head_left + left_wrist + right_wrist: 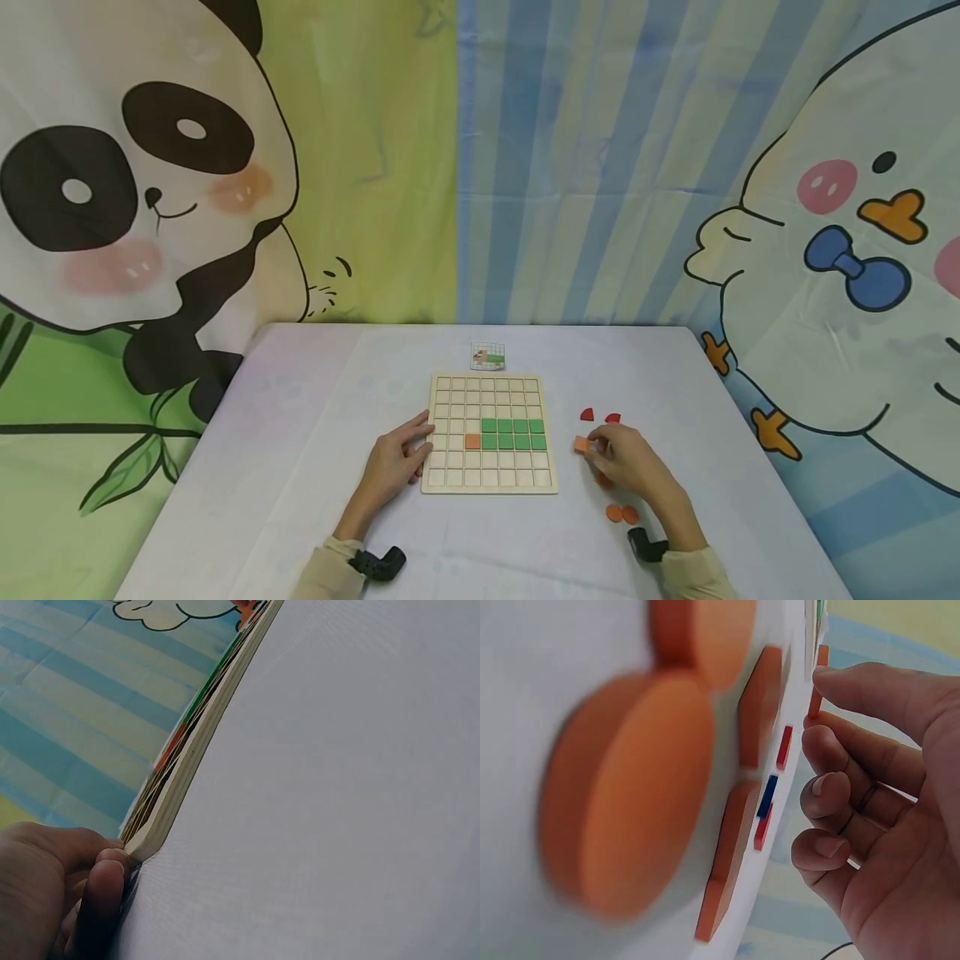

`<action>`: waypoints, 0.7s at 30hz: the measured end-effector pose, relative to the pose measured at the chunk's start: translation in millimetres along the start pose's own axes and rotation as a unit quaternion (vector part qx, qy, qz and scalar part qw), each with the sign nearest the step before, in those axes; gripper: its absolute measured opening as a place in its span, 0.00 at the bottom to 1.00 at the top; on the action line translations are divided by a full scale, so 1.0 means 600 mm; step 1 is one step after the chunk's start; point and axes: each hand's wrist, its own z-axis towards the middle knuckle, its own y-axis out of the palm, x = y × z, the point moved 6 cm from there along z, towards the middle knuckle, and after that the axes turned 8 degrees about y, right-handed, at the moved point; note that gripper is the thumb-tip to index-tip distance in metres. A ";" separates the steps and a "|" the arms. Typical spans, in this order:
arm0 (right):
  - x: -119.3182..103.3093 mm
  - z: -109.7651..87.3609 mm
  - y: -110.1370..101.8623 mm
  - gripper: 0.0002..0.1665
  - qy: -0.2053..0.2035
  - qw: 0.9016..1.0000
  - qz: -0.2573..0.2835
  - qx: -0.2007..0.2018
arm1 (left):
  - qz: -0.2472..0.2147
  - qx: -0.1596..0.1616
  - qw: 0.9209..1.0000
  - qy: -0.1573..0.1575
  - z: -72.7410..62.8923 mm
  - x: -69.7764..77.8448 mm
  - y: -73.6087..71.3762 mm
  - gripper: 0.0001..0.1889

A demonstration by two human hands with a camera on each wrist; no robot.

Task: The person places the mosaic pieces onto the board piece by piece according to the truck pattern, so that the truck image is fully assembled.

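A pale wooden grid board (450, 477) lies flat on the white table, with two rows of green squares (521, 435) and one orange square (472, 442) set in its cells. My left hand (393, 458) holds the board at its left edge; in the left wrist view the fingertips (111, 874) are right at the board's corner. Off the board's right side, my right hand (636, 462) pinches an orange square tile (581, 445) between thumb and index finger. The right wrist view shows that tile (820, 681) edge-on, the other fingers loosely curled below.
Two red pieces (587, 414) lie just beyond my right hand, with a small blue piece (767, 796) by them. Nearer me are two orange discs (614, 513); other orange pieces (727, 862) lie under the hand. A small pattern card (487, 356) sits behind the board.
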 end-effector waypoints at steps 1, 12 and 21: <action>-0.004 0.001 0.000 0.11 -0.007 1.000 0.000 0.000 | 0.000 -0.001 1.000 -0.003 0.000 0.000 0.000 0.20; -0.049 0.014 0.018 0.12 -0.062 0.998 0.008 -0.002 | 0.001 -0.007 1.000 -0.013 0.001 -0.002 0.000 0.20; -0.093 0.023 0.040 0.10 -0.110 0.994 0.001 -0.003 | 0.001 -0.004 1.000 -0.006 0.000 -0.001 0.001 0.20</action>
